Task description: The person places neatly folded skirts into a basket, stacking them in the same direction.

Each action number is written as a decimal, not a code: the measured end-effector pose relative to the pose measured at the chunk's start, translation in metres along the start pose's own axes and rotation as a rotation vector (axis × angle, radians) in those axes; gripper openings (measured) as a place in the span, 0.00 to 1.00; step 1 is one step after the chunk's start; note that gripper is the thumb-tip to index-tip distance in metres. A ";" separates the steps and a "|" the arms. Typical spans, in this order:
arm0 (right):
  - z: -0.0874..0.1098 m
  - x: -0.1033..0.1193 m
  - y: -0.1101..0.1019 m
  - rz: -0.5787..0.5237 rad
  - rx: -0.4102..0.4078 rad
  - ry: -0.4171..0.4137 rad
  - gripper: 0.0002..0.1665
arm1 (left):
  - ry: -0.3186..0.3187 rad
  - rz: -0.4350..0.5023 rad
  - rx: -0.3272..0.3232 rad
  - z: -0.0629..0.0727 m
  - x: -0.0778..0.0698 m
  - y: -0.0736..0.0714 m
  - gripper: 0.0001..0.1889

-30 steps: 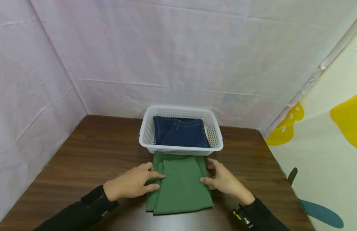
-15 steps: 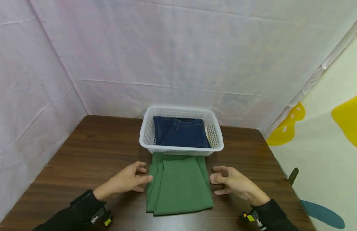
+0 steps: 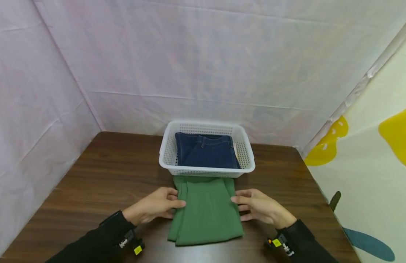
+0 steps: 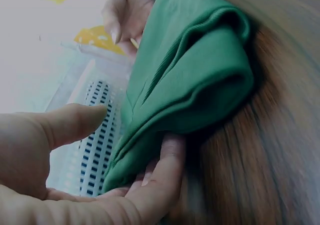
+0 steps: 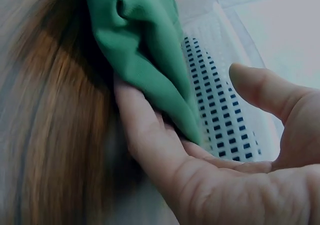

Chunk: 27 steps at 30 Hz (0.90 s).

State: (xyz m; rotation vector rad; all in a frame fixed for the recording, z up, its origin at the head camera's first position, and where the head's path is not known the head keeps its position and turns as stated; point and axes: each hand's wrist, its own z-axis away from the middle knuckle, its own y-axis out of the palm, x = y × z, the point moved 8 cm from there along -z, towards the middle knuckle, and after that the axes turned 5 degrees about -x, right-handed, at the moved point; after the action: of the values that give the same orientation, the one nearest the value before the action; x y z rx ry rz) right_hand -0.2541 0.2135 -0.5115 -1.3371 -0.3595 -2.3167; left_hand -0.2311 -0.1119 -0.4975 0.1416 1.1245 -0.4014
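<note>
A pair of green trousers (image 3: 207, 215) lies folded in layers on the table, its far edge against the basket. My left hand (image 3: 157, 205) is at its left side, thumb over the top. In the left wrist view the fingers (image 4: 167, 177) reach under the folded edge, while the thumb stays apart from the cloth. On the other side my right hand (image 3: 263, 207) does likewise. Its fingers (image 5: 142, 120) go beneath the green cloth in the right wrist view, and the thumb is raised clear. The fingertips under the cloth are hidden.
Just beyond the trousers stands a white perforated basket (image 3: 211, 169), holding folded blue jeans (image 3: 209, 151). The brown wooden table (image 3: 124, 164) extends to both sides. Pale curtains (image 3: 203, 65) close off the back and sides.
Both hands first drew outward, off the green trousers, then came back in to their sides, fingers now under the edges. The trousers and basket have hardly moved.
</note>
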 end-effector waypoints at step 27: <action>-0.019 0.006 0.033 -0.162 0.092 -0.095 0.31 | 0.197 0.071 0.147 -0.019 -0.019 0.030 0.38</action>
State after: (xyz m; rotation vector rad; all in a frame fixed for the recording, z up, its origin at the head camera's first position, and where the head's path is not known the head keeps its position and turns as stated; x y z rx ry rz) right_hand -0.2545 0.1754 -0.5156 -1.4227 -0.6180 -2.3391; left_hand -0.2423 -0.0738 -0.4910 0.3555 1.2799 -0.4135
